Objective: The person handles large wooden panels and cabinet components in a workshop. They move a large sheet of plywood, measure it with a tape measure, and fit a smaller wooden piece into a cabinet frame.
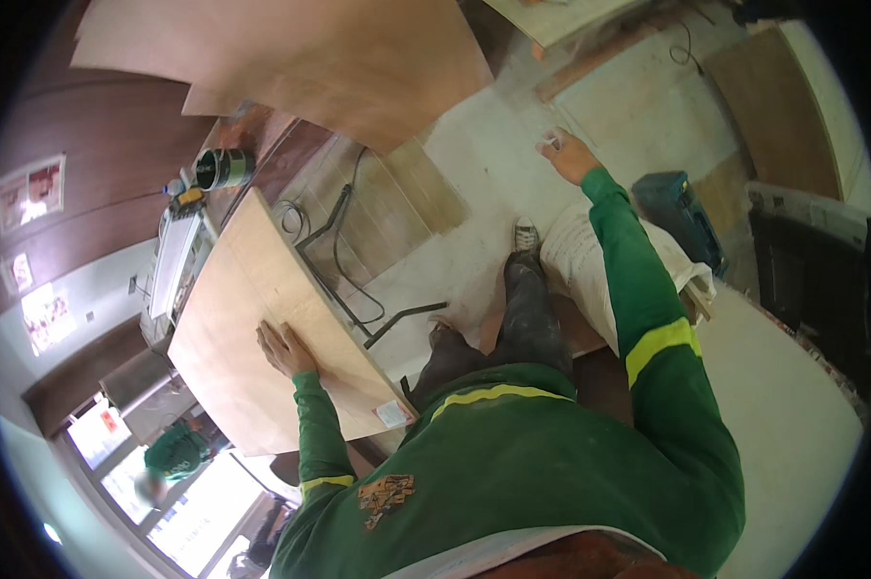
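Note:
My left hand (288, 349) lies flat on a pale plywood board (247, 299), its fingers stretched out and holding nothing. The board spreads out on my left like a tabletop, with a small white label (392, 414) at its near corner. Out ahead on my right, my right hand (571, 156) hangs in the air over the dusty floor. Its fingers are curled together around something small and whitish, too small to name. Below that forearm stands a large white sack (575, 256).
A bent black metal frame (334, 217) and cable lie on the floor beside the board. Beyond are a large plywood sheet (291, 58) and a dark bucket (225, 169). A dark blue tool case (680, 217) sits at right. Another person (177, 452) in green is at far left.

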### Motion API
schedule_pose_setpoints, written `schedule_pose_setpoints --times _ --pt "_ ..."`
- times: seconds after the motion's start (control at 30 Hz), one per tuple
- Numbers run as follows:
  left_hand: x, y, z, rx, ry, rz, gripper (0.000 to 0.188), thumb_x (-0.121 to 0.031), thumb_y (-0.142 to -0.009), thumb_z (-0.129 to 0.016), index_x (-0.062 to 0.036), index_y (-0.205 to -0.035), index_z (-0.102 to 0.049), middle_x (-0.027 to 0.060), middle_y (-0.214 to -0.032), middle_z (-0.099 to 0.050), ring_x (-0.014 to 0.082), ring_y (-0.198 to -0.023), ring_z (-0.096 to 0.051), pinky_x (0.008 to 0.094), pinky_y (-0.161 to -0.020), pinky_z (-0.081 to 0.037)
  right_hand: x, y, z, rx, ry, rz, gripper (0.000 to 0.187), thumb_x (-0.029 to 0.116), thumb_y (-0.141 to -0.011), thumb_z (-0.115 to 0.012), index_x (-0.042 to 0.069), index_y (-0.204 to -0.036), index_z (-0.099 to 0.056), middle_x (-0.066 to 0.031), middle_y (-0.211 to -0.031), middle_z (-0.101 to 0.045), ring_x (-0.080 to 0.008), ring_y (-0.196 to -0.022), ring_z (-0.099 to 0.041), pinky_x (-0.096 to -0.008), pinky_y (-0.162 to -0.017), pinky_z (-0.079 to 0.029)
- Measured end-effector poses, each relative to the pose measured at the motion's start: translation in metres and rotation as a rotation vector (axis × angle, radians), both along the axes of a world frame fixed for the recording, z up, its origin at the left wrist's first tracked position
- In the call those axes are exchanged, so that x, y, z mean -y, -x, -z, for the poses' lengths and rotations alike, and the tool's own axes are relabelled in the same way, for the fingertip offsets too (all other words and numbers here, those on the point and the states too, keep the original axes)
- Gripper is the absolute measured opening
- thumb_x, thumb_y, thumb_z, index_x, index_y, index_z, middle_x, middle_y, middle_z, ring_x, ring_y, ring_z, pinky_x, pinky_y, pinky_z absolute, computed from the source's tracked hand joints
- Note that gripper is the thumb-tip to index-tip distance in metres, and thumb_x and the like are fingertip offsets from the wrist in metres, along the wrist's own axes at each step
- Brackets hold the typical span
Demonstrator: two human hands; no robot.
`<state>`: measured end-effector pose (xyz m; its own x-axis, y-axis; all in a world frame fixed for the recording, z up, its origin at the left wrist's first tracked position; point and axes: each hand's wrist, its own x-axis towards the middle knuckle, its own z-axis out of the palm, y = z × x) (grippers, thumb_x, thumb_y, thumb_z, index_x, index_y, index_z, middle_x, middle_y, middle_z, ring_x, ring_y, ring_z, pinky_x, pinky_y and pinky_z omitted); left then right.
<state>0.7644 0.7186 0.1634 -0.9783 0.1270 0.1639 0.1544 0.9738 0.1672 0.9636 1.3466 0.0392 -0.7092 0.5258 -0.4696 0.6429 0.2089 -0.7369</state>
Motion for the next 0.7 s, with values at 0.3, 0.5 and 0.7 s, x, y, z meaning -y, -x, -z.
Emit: schedule_pose_setpoints --times 0.3,0.5,0.7 --pt "-0.012 0.005 0.001 0.029 0.017 0.065 0.061 -0.043 -0.102 -0.042 -0.0035 -0.148 -0.037 0.0238 -0.152 -0.033 0.0380 -0.142 -0.030 0.0471 -0.117 -0.023 0.053 -0.183 0.026 0.002 0.344 0.255 0.050 0.034 -0.093 -0.060 -0.007 -0.122 -0.054 -0.0160 -0.095 -0.065 -0.0184 -0.076 -0.063 -0.0321 -0.070 -0.050" --pt "-0.015 0.007 -0.004 0.034 0.027 0.035 0.062 -0.044 -0.102 -0.041 -0.0038 -0.148 -0.036 0.0237 -0.153 -0.033 0.0390 -0.142 -0.029 0.0469 -0.117 -0.022 0.044 -0.197 -0.003 0.015 0.296 0.173 0.050 0.034 -0.091 -0.062 -0.002 -0.124 -0.055 -0.0185 -0.097 -0.065 -0.0213 -0.081 -0.065 -0.0334 -0.076 -0.051" --pt "-0.008 0.009 -0.005 0.103 0.077 -0.019 0.069 -0.049 -0.100 -0.039 -0.0002 -0.149 -0.033 0.0240 -0.153 -0.031 0.0377 -0.143 -0.027 0.0447 -0.119 -0.020 0.004 -0.184 -0.060 -0.039 0.263 0.287 0.053 0.036 -0.090 -0.062 -0.002 -0.127 -0.054 -0.0174 -0.099 -0.064 -0.0212 -0.084 -0.065 -0.0336 -0.077 -0.051"
